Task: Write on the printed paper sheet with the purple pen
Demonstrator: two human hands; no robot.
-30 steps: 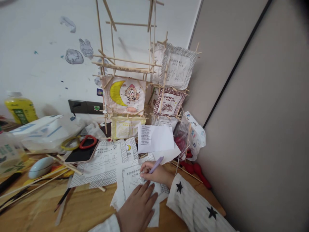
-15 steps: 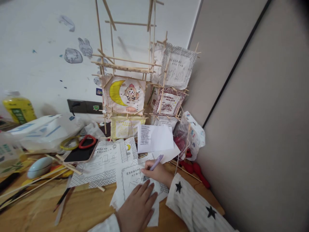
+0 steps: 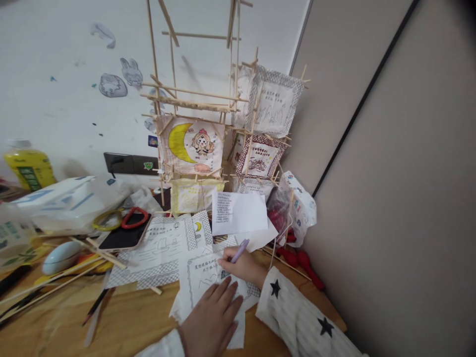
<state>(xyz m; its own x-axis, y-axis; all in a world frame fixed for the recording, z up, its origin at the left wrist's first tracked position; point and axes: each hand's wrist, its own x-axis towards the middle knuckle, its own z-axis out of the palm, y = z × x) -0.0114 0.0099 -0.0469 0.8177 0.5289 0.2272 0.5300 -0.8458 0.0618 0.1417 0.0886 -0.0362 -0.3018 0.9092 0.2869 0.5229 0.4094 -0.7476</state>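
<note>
On the light brown wooden table, just in front of the person, lies a thin white paper sheet with a wavy black border and handwritten characters, overlapping a white sheet with a line-drawn boat and cross-hatched edging on its left. The left hand lies flat across the lower part of the bordered sheet, fingers slightly spread, grasping nothing. The right hand holds a slim pale purple pen in a narrow grip over the sheet's upper right; its tip is hidden behind the fingers, so I cannot tell whether it touches the paper.

The 2 hands sit close together, with a small dark inked patch between them. For clean lines, I would keep the left palm's pressure even, since paper this thin looks ready to wrinkle, and hold its fingertips off that patch in case the ink is wet. A light pen stroke should avoid tearing. Behind, a white paper with rows of handwriting leans near the pale wooden stick frame, readable without moving either hand.
</note>
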